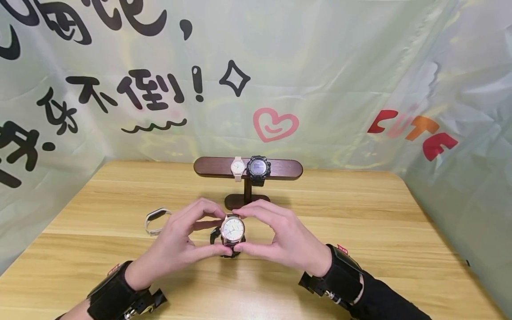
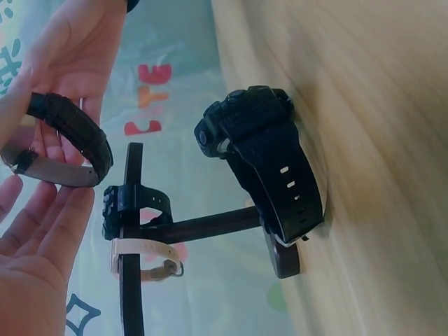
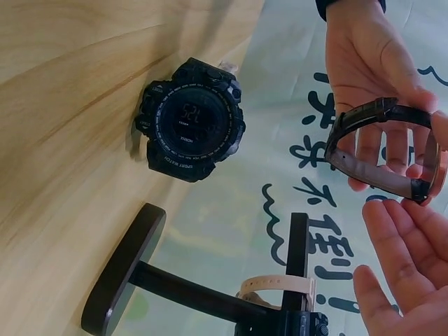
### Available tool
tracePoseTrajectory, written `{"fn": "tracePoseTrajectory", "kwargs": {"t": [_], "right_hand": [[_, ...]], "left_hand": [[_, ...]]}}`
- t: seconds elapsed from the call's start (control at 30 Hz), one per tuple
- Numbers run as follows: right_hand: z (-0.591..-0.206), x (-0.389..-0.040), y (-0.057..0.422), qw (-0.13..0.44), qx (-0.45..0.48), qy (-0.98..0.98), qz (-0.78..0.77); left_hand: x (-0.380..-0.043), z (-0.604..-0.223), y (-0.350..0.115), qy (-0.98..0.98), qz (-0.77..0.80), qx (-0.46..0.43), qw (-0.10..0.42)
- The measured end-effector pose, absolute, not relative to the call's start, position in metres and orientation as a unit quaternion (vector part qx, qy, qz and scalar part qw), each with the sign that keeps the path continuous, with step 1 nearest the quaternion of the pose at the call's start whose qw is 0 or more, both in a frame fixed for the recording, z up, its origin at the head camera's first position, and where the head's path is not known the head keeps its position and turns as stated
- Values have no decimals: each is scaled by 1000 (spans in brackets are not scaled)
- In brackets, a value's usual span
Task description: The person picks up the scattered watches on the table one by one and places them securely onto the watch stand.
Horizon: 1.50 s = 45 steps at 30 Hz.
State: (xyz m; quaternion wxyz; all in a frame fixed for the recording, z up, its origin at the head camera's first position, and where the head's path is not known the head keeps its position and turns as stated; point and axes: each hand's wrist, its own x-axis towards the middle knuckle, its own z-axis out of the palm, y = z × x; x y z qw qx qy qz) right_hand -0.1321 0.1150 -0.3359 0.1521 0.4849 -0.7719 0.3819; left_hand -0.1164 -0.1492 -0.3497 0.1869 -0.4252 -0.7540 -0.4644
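Observation:
Both hands hold a wristwatch (image 1: 233,229) with a white dial, a rose-gold case and a dark strap, raised over the table. My left hand (image 1: 186,238) pinches its left side between fingers and thumb; my right hand (image 1: 280,231) pinches the right side the same way. From the wrist views the strap (image 3: 360,115) forms a closed loop, its clasp area near the fingers. Below the held watch, a black digital sports watch (image 3: 192,120) rests on the table, mostly hidden behind it in the head view.
A dark wooden T-shaped watch stand (image 1: 284,169) stands beyond the hands, carrying a pale pink watch (image 1: 238,167) and a black sports watch (image 1: 258,167). Left of the hands lies a white-banded fitness band (image 1: 158,221) on the wooden table (image 1: 352,213). A printed cloth (image 1: 340,80) hangs behind.

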Motion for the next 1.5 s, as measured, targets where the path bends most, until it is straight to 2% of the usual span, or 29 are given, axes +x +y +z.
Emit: {"fn": "tracePoseTrajectory", "kwargs": {"t": [0.27, 0.8, 1.07, 1.5], "right_hand": [[-336, -133, 115, 155, 487, -767, 387], [-337, -134, 114, 164, 490, -758, 397], [-339, -135, 113, 180, 498, -750, 397], [-338, -136, 114, 180, 502, -748, 396]], "left_hand": [[-116, -349, -151, -745, -473, -440, 165], [-115, -351, -147, -724, -499, -441, 178], [-113, -352, -146, -730, -509, -425, 167], [-114, -352, -146, -751, -467, -422, 199]]}}
